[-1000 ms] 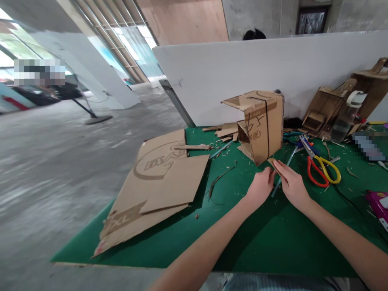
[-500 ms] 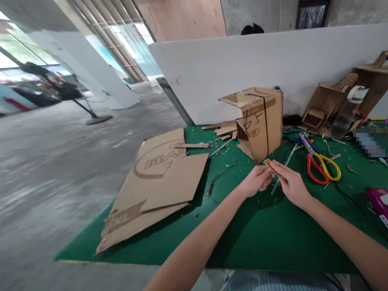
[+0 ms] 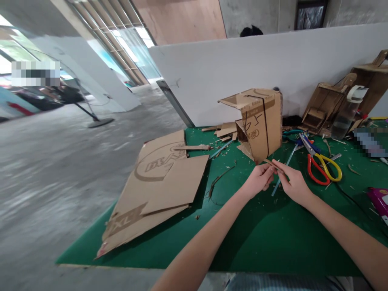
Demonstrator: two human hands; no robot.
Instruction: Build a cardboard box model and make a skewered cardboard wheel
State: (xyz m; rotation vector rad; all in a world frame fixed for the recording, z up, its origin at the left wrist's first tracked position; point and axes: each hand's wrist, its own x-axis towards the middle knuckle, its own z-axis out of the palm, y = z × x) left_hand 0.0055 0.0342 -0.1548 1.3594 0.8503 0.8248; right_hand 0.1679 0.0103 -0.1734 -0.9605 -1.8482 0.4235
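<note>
A small brown cardboard strip is pinched between my two hands, over the green table. My left hand has its fingers closed on the strip's lower side. From the right, my right hand grips the same strip between thumb and fingers. Just behind them stands a cardboard box structure with a black band around it. A pale blue strip lies on the table, partly behind my right hand. To the right rest scissors with one red and one yellow handle.
Flat cardboard sheets cover the left of the green table. Cardboard scraps lie behind. A water bottle, wooden-looking brown structures and a purple object are at the right. A white partition rises behind.
The cardboard strip has tilted flatter between my fingers, and its broad face shows less. Both hands have stayed in nearly the same place. The view has shifted slightly.
</note>
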